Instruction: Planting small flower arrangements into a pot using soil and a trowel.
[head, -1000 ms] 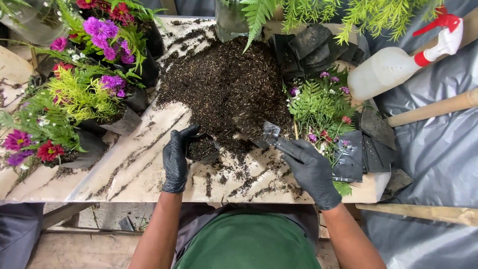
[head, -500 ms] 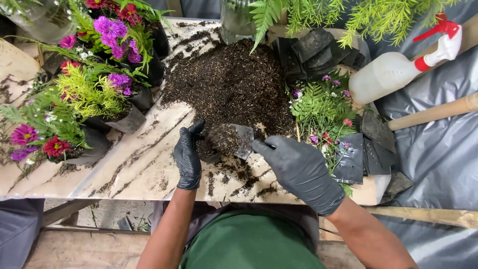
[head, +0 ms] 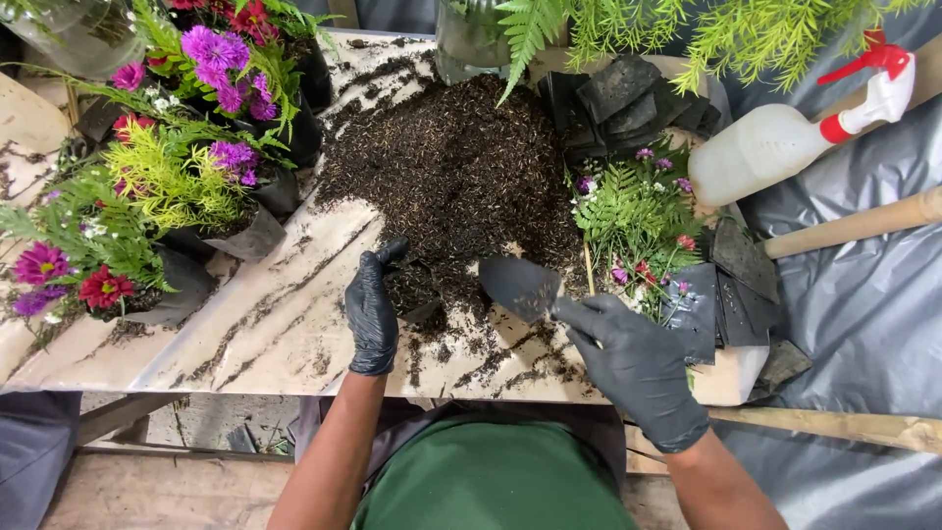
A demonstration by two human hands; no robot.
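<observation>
Left hand: we see our left hand in a black glove, fingers curled closed around the rim of a small black grow bag, thumb pointing up toward the soil.
Grow bag: it sits just to the right of our left hand, its mouth turned toward the pile, soil inside it; we cannot tell how full it is.
Right hand: our right hand, gloved in black as well, is clamped on the handle of a trowel, index finger stretched along it.
Trowel: its dark blade reaches up and to the left from our right hand, tip close to the grow bag, hovering at the near edge of the soil; whether it touches the bag we cannot say.
Soil pile: a broad dark heap lies straight beyond both hands on the pale board, with crumbs scattered between our wrists.
Flowering plants: pink, purple and red blooms in black bags stand well off to the left of our left hand.
Fern seedlings: just beyond our right hand, beside a stack of empty black bags.
Spray bottle: white with a red trigger, lying well beyond and to the right of our right hand on grey plastic sheeting.
</observation>
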